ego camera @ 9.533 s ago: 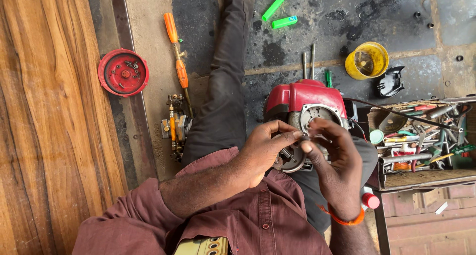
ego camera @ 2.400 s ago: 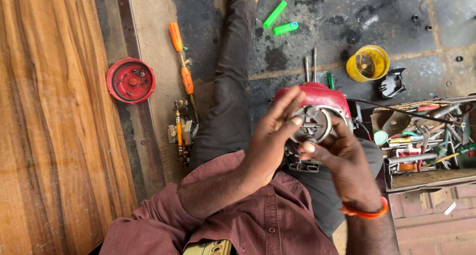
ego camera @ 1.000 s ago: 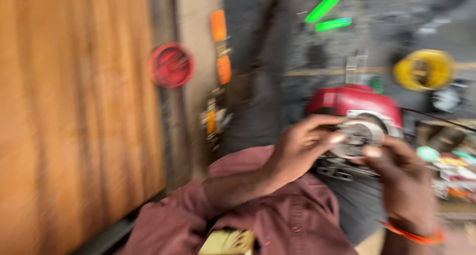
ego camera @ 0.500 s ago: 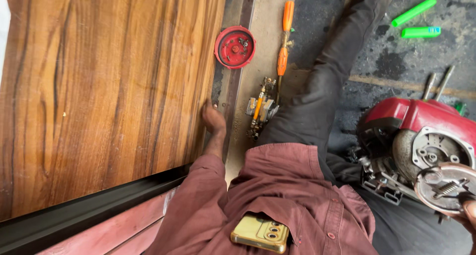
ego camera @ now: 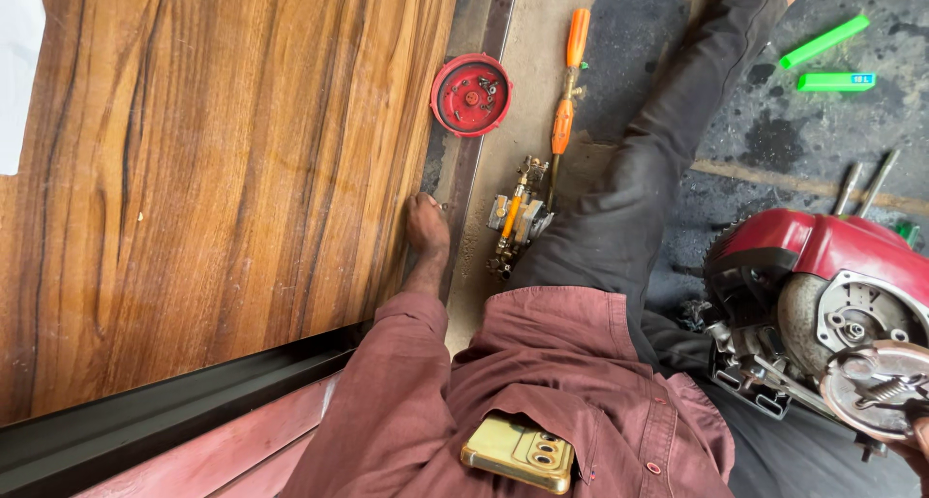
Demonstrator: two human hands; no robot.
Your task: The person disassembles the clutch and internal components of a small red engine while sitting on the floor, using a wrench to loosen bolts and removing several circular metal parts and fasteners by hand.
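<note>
Nearest the viewer, the right hand [ego camera: 914,448], mostly cut off at the frame's corner, gripped a round metal disc [ego camera: 879,390] with a spring on it, held just in front of the red small engine [ego camera: 823,285]. Farther off, the left hand [ego camera: 427,222] rested with fingers curled against the floor beside the wooden panel [ego camera: 223,169], near a small carburettor-like assembly [ego camera: 518,217]. Beyond lay a red round cover [ego camera: 471,94] and an orange screwdriver [ego camera: 569,82].

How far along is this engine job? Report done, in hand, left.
Done: red cover lies off on the floor, holding loose screws. In hand: right hand holds a round metal plate by the red engine; left hand reaches the floor. Left: engine looks open, unassembled.
</note>
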